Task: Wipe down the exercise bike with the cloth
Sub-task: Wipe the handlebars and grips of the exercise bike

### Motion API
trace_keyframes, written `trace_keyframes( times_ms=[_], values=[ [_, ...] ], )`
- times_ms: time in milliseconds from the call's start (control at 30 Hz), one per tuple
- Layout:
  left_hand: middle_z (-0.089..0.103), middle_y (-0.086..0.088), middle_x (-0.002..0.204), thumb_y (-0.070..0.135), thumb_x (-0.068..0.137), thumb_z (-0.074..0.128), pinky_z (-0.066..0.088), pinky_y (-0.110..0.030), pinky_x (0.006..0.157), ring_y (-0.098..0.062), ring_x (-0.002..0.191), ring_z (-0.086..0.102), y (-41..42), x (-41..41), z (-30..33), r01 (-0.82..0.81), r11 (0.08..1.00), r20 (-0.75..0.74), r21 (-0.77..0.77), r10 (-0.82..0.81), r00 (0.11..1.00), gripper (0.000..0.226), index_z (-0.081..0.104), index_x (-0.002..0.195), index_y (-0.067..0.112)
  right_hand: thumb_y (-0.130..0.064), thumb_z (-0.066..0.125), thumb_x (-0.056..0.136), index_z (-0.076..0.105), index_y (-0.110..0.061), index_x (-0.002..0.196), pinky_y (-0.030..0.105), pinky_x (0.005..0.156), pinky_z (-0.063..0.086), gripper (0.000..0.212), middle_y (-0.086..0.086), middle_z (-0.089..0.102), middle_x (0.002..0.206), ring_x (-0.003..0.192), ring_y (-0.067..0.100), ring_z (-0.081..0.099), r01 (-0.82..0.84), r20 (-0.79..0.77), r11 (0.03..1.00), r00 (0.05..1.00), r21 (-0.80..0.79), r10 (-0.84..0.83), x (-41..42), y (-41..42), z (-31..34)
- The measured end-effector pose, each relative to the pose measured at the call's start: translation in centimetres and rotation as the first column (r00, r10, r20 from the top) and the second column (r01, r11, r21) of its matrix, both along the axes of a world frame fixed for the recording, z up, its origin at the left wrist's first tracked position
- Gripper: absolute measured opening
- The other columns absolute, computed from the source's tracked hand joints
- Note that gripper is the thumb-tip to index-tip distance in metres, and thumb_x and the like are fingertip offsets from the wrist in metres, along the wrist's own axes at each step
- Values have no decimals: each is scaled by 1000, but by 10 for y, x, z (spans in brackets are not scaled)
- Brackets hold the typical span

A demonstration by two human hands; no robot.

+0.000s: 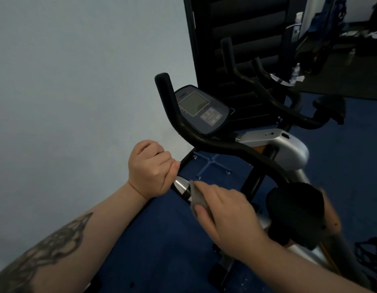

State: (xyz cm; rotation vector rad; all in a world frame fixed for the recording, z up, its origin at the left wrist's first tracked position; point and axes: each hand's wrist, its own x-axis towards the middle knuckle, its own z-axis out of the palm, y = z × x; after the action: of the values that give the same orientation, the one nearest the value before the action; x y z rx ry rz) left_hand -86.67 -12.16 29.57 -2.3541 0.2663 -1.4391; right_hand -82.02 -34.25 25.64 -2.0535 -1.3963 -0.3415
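The right hand (223,210) presses the grey cloth (197,198) around the handlebar's chrome grip (181,185), fingers curled over it. The left hand (151,169) is fisted round the bar's near end, just beside. The bar runs away toward the console (201,109), so wiping looks set to follow that line.

- The exercise bike (274,149) has handlebars (204,140) coated in matt black, foam-like or rubbery.
- A polished, mirror-bright metal sensor band (181,185) shows on the handlebar end.
- The console (201,109) looks like smooth dark plastic with a dull grey screen.
- The housing (289,149) is satin silver plastic.
- The cloth (197,197) is soft, matt grey fabric.
- The wall (77,81) is smooth, matt, pale paint.
- The floor (162,240) is matt blue, faintly textured.
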Motion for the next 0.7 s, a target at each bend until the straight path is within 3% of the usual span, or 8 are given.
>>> trace_keyframes(
  times_ms=[67,133,200,300,433,533,633,700],
  values=[
    [55,0,52,16,91,48,42,-34,76,-22,58,50,0,0,-4,2,1000,19,-19,-2,1000,43,55,49,9,-39,42,94,62,-15,122,27,69,49,42,-9,64,90,74,7,58,-38,8,999,999,-13,38,3,-10,-3],
    [54,0,52,16,92,47,42,-34,77,-21,60,48,1,1,-6,17,999,36,-29,-16,999,44,55,49,10,-38,41,93,66,-17,112,29,61,49,38,-10,64,80,64,9,58,29,-23,1000,999,-7,-29,0,-4,5],
    [54,1,52,16,93,46,42,-34,77,-20,62,47,2,3,-6,33,999,48,-39,-31,998,45,55,48,10,-42,28,95,63,-22,103,30,53,46,41,-10,61,74,57,11,56,137,-73,987,987,-85,-143,-6,19,22],
    [53,1,51,17,93,45,41,-33,79,-19,64,46,3,3,-8,61,997,53,-45,-58,997,46,55,48,11,-48,9,93,53,-25,108,29,57,44,52,-9,61,86,66,13,58,155,-108,982,980,-112,-167,-12,43,25],
    [54,2,52,18,93,45,40,-32,83,-18,65,46,4,3,-10,89,994,56,-62,-85,995,46,55,48,11,-41,31,96,58,-18,126,33,68,50,47,-6,65,95,76,14,61,31,-73,998,997,-61,-36,-8,7,14],
    [55,2,52,18,92,47,40,-33,83,-18,66,46,4,4,-10,121,991,73,-65,-116,991,45,55,48,11,-34,46,94,63,-14,123,24,82,39,40,-7,66,100,89,10,59,-1,-36,1000,999,7,1,0,-19,0],
    [55,2,52,19,92,47,41,-34,81,-18,64,46,4,5,-9,148,987,83,-62,-143,986,46,56,47,11,-36,44,92,67,-20,106,29,76,41,31,-9,66,87,78,12,59,226,-175,971,962,73,-211,-18,6,10],
    [54,2,51,19,92,47,41,-35,80,-19,64,45,5,6,-9,159,985,83,-65,-153,985,46,56,47,11,-38,38,95,64,-22,105,33,69,44,33,-10,64,83,72,13,57,362,-164,931,922,41,-352,-34,30,15]
  ],
)
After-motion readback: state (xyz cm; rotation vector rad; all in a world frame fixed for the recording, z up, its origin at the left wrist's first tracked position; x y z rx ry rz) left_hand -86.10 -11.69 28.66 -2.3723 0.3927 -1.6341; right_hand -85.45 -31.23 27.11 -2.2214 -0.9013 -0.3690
